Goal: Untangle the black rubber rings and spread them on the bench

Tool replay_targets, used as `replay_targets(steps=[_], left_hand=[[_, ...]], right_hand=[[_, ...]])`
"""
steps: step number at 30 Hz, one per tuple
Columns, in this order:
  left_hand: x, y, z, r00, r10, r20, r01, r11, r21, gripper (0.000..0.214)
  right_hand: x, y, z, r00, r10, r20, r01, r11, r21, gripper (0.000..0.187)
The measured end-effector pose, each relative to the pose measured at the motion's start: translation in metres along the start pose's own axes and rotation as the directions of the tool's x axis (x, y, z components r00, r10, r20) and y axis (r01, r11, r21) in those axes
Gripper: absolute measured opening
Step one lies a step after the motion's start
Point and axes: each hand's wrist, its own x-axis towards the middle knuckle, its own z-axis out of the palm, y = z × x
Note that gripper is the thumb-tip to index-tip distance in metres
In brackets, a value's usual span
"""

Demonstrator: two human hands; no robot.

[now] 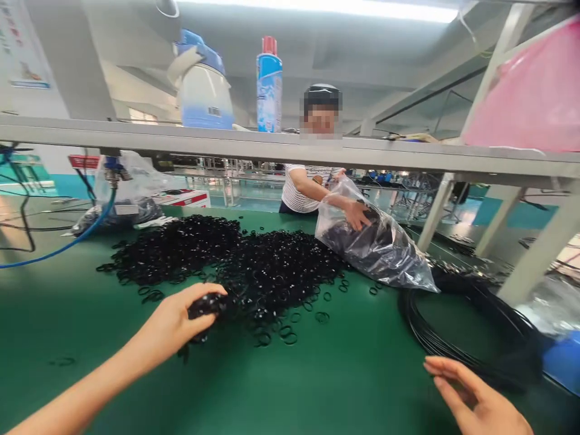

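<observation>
left hand (174, 323) — grip closed on black rings (206, 305) at pile edge | right hand (475, 399) — grip wide, empty

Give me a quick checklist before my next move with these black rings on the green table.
1. Left hand grips a bunch of black rings: ok.
2. Right hand open and holding nothing: ok.
3. Main ring pile lies on the green table, ahead of the left hand: ok.
4. Co-worker's hand is in the clear bag, apart from your hands: ok.
5. Black cable coil lies close to the right hand: not ok.
6. Count of rings in the grip: cannot tell.
</observation>
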Motion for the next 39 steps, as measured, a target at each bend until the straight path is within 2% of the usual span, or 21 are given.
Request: replay_targets(steps=[1, 3, 4, 6, 10, 13, 16, 18, 21, 24, 26, 29, 32, 35, 39], left_hand=[[-0.004, 0.013, 0.011, 0.998, 0.056, 0.027, -0.056, 0.998, -0.029, 0.032], [-0.01, 0.038, 0.032, 0.987, 0.145, 0.065, -0.141, 0.987, -0.072, 0.03], [-0.013, 0.049, 0.042, 0.98, 0.182, 0.083, -0.175, 0.981, -0.082, 0.032], [-0.017, 0.067, 0.06, 0.963, 0.251, 0.101, -0.242, 0.966, -0.09, 0.036], [-0.028, 0.083, 0.09, 0.919, 0.342, 0.199, -0.321, 0.938, -0.128, 0.046], [-0.037, 0.078, 0.104, 0.885, 0.356, 0.298, -0.317, 0.933, -0.172, 0.045], [-0.044, 0.069, 0.104, 0.884, 0.36, 0.298, -0.307, 0.928, -0.21, 0.047], [-0.046, 0.063, 0.097, 0.901, 0.334, 0.276, -0.279, 0.935, -0.22, 0.05], [-0.05, 0.057, 0.084, 0.942, 0.202, 0.267, -0.155, 0.97, -0.186, 0.05], [-0.054, 0.056, 0.079, 0.982, 0.084, 0.167, -0.067, 0.993, -0.101, 0.043], [-0.054, 0.059, 0.08, 0.992, 0.07, 0.106, -0.065, 0.996, -0.055, 0.039], [-0.051, 0.07, 0.084, 0.993, 0.072, 0.096, -0.07, 0.997, -0.024, 0.035], [-0.04, 0.088, 0.09, 0.988, 0.066, 0.14, -0.054, 0.995, -0.085, 0.037], [-0.027, 0.105, 0.098, 0.966, 0.094, 0.241, -0.052, 0.983, -0.174, 0.04], [-0.018, 0.115, 0.104, 0.928, 0.119, 0.353, -0.072, 0.987, -0.142, 0.032]], right_hand=[[0.003, 0.004, -0.002, 0.995, -0.075, -0.072, 0.07, 0.995, -0.074, 0.029], [0.003, 0.003, -0.001, 0.94, -0.258, -0.222, 0.221, 0.959, -0.178, 0.031], [0.0, -0.002, 0.002, 0.91, -0.327, -0.256, 0.279, 0.938, -0.206, 0.032], [-0.011, -0.017, 0.013, 0.887, -0.387, -0.253, 0.353, 0.92, -0.17, 0.029], [-0.04, -0.059, 0.039, 0.923, -0.385, -0.009, 0.385, 0.92, 0.074, 0.023], [-0.055, -0.084, 0.053, 0.874, -0.454, 0.176, 0.416, 0.884, 0.212, 0.033], [-0.056, -0.101, 0.064, 0.828, -0.497, 0.258, 0.427, 0.859, 0.284, 0.052], [-0.051, -0.109, 0.07, 0.828, -0.495, 0.264, 0.41, 0.855, 0.318, 0.049], [-0.038, -0.115, 0.076, 0.864, -0.445, 0.234, 0.332, 0.854, 0.4, 0.034], [-0.028, -0.11, 0.078, 0.93, -0.292, 0.224, 0.16, 0.869, 0.469, 0.02], [-0.024, -0.104, 0.076, 0.951, -0.21, 0.228, 0.077, 0.871, 0.485, 0.018], [-0.024, -0.099, 0.072, 0.954, -0.213, 0.209, 0.085, 0.866, 0.493, 0.021], [-0.028, -0.101, 0.071, 0.953, -0.242, 0.185, 0.131, 0.873, 0.47, 0.02], [-0.03, -0.103, 0.07, 0.947, -0.27, 0.175, 0.165, 0.874, 0.457, 0.017], [-0.026, -0.1, 0.069, 0.947, -0.259, 0.189, 0.136, 0.857, 0.497, 0.021]])
